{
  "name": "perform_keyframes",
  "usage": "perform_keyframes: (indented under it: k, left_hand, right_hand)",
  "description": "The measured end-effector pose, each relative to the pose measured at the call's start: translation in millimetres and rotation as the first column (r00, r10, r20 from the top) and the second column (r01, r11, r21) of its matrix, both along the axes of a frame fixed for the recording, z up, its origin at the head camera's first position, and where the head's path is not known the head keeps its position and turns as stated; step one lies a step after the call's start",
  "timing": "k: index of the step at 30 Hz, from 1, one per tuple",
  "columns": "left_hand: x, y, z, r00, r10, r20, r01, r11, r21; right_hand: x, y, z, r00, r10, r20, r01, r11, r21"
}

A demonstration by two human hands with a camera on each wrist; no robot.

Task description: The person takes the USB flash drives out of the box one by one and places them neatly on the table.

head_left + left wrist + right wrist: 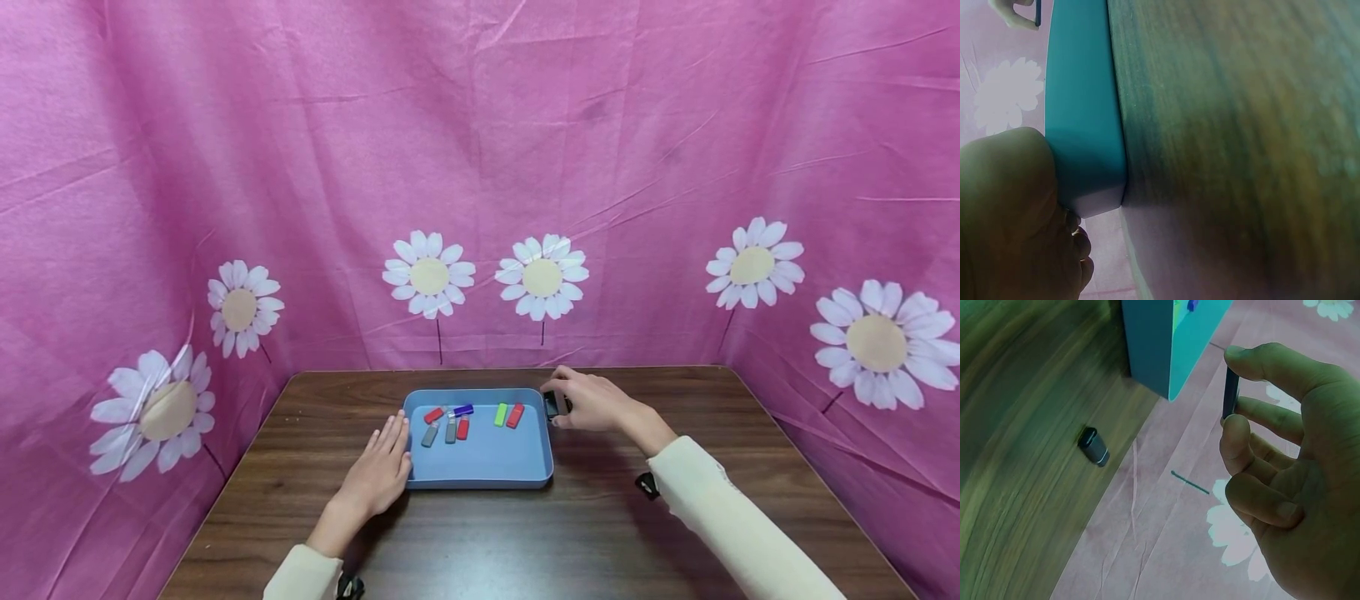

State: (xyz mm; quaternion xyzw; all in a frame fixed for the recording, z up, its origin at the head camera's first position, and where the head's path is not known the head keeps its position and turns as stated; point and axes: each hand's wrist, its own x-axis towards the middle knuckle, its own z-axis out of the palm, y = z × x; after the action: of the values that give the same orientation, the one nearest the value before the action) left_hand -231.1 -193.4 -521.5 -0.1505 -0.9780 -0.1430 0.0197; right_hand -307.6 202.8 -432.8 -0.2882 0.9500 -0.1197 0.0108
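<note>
My right hand (592,400) is beside the tray's right edge, a little above the table. Between thumb and fingertips it pinches a small flat black card-like piece (1230,394), seen edge-on in the right wrist view; its exact kind is unclear. Below it, a black USB stick (1094,447) lies on the table. My left hand (381,467) rests against the left side of the blue tray (480,480), fingers extended along its rim. Inside the tray, a green USB stick (500,414) and a red USB stick (514,416) lie side by side on the right.
Several more USB sticks lie in the tray's left half, among them a blue one (463,410), a red one (462,428) and a grey one (430,435). The tray stands on a brown wooden table (480,542). A pink flowered cloth (480,167) hangs behind and at both sides.
</note>
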Motion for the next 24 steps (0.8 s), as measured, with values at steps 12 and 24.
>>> perform_keyframes:
  k: [12, 24]
  left_hand:
    - [-2.4, -1.3, -6.0, 0.999, -0.014, -0.032, 0.015, 0.999, 0.03]
    - [0.5, 0.7, 1.7, 1.0, -0.003, 0.004, 0.003, 1.0, 0.014]
  right_hand:
    - [-1.2, 25.1, -4.9, 0.999, -0.039, -0.012, 0.038, 0.999, -0.027]
    - [-5.2, 44.3, -7.2, 0.997, -0.08, -0.023, 0.079, 0.996, -0.048]
